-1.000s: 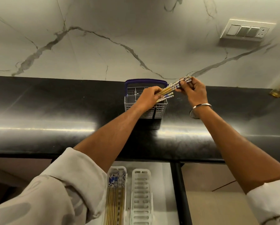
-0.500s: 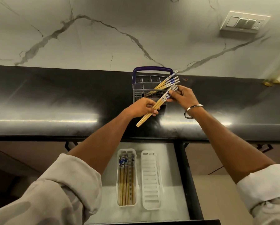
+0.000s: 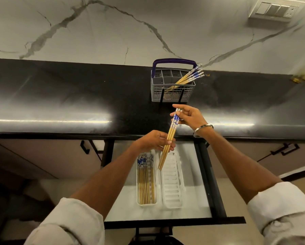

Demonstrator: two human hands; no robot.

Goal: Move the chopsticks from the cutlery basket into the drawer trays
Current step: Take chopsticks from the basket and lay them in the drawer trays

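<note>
A small bundle of wooden chopsticks (image 3: 169,138) with blue-patterned tops hangs tilted over the open drawer. My right hand (image 3: 188,116) pinches the patterned top ends, and my left hand (image 3: 152,141) holds the shafts lower down. Their tips point down over the white right tray (image 3: 173,193), which holds nothing. The white left tray (image 3: 156,183) beside it holds several chopsticks lying lengthwise. The grey cutlery basket (image 3: 173,93) with a purple handle stands on the black counter, and several chopsticks (image 3: 188,77) lean out of its right side.
The open drawer (image 3: 192,200) has a white floor and a dark front rail (image 3: 174,222) close to me. The black counter (image 3: 77,96) runs across the view under a marble wall. A switch plate (image 3: 275,7) sits at the upper right. Cabinet handles (image 3: 286,150) flank the drawer.
Both hands drew the bundle out of the basket and brought it down toward me, from above the counter to over the drawer trays. The bundle swung more upright.
</note>
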